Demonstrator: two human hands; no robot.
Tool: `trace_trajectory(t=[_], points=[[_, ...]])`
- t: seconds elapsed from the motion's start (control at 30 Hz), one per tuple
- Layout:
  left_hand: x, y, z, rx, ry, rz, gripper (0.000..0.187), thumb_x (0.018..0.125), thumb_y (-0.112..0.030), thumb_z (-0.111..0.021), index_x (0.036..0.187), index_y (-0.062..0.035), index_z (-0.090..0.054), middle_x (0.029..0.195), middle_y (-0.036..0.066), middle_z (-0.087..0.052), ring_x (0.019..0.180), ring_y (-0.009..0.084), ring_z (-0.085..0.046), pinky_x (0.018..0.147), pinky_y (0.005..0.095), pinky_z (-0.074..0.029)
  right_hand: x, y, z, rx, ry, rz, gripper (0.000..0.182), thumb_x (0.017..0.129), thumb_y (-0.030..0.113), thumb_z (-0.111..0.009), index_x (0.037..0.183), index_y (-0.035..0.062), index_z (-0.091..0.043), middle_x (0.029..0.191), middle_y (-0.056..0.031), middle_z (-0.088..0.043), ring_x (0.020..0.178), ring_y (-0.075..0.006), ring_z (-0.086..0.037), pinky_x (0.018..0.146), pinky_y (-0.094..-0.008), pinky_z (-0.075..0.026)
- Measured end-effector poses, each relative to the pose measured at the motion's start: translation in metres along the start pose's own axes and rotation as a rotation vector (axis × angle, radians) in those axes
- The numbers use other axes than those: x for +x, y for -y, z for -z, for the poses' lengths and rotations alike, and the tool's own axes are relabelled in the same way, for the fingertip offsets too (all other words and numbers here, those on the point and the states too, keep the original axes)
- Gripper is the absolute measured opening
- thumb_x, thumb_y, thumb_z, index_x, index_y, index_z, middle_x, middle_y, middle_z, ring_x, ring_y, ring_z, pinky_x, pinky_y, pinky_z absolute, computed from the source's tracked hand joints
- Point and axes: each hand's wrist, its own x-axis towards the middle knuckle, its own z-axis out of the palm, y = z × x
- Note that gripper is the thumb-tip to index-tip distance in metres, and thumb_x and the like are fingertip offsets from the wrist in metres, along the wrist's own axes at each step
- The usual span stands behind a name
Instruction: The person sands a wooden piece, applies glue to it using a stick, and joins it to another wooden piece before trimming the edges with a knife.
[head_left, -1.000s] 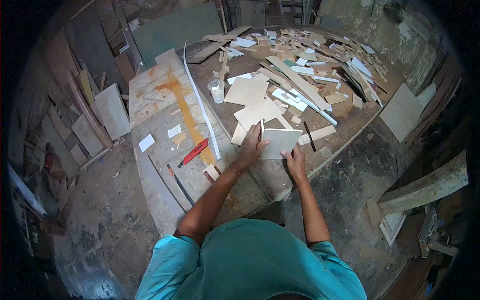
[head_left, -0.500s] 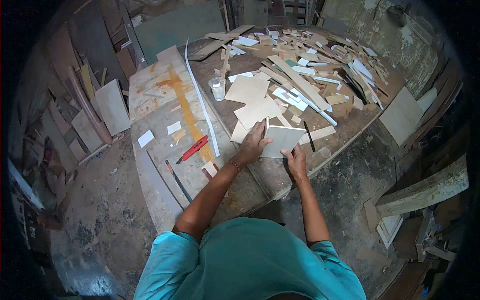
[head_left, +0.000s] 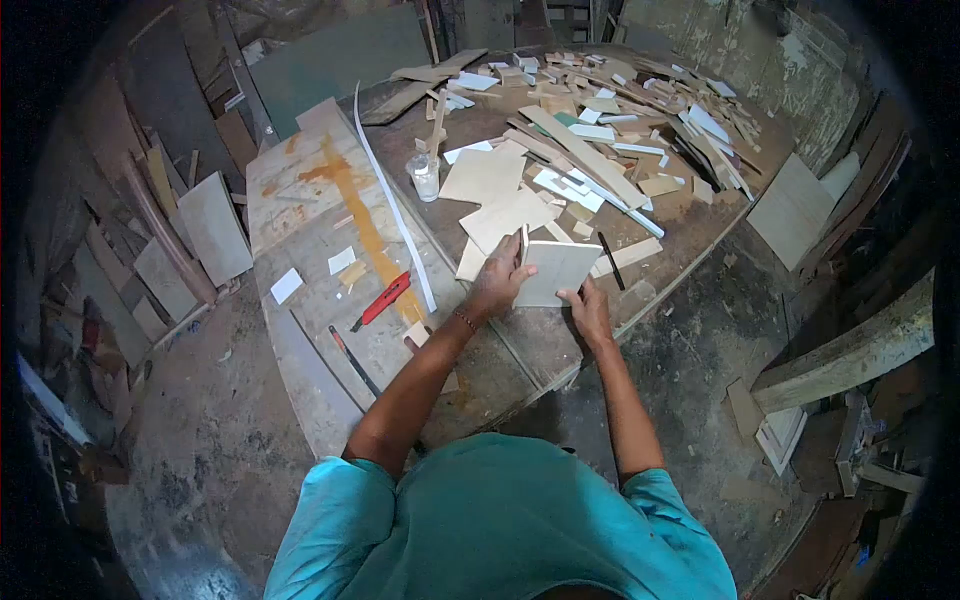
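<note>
At left in the frame, the stained wooden worktop (head_left: 300, 232) offers open room above two small white rectangular pieces (head_left: 286, 286), bounded on the right by a long curved white strip (head_left: 392, 205); a red utility knife (head_left: 386, 300) lies slantwise below. Near upper centre, a clear plastic cup (head_left: 424, 180) stands upright in the way. Toward upper right, a dense heap of pale wood and white offcuts (head_left: 588, 155) leaves only narrow gaps. A raised pale rectangular panel (head_left: 560, 275) blocks the centre.
</note>
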Motion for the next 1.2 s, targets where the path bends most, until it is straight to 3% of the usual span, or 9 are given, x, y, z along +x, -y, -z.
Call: trace_trajectory(t=[0.5, 0.6, 0.7, 1.2], points=[[-0.002, 0.006, 0.006, -0.053, 0.024, 0.040, 0.056, 0.076, -0.018, -0.058, 0.123, 0.0018, -0.035, 0.096, 0.019, -0.048, 0.089, 0.0315, -0.051, 0.079, 0.0369, -0.042, 0.001, -0.006, -0.005, -0.030, -0.002, 0.024, 0.031, 0.075, 0.013, -0.057, 0.103, -0.0006, -0.053, 0.088, -0.0217, -0.060, 0.083, -0.0330, -0.060, 0.073, -0.0371, -0.045], [-0.003, 0.001, 0.010, -0.039, 0.084, 0.101, 0.058, 0.078, -0.009, -0.057, 0.128, -0.0004, -0.032, 0.116, 0.021, -0.045, 0.108, 0.0296, -0.048, 0.091, 0.0345, -0.037, -0.003, 0.000, -0.002, -0.042, 0.001, 0.015, 0.030, 0.075, 0.014, -0.058, 0.102, -0.0011, -0.054, 0.087, -0.0216, -0.061, 0.082, -0.0321, -0.060, 0.072, -0.0367, -0.045], [-0.004, 0.003, 0.008, 0.012, 0.029, 0.044, 0.058, 0.076, -0.016, -0.059, 0.125, 0.0006, -0.034, 0.097, 0.019, -0.048, 0.089, 0.0309, -0.052, 0.078, 0.0369, -0.043, -0.005, 0.003, -0.001, -0.017, 0.001, 0.013, 0.029, 0.076, 0.013, -0.058, 0.100, -0.0016, -0.055, 0.087, -0.0217, -0.061, 0.082, -0.0310, -0.061, 0.072, -0.0363, -0.045], [-0.002, 0.000, 0.014, -0.058, 0.086, 0.048, 0.060, 0.075, -0.011, -0.061, 0.127, -0.0012, -0.033, 0.101, 0.017, -0.048, 0.094, 0.0289, -0.052, 0.081, 0.0349, -0.044, -0.011, 0.006, -0.001, -0.049, 0.010, -0.007, 0.031, 0.076, 0.012, -0.057, 0.103, -0.0007, -0.054, 0.087, -0.0219, -0.061, 0.081, -0.0323, -0.061, 0.072, -0.0357, -0.045]])
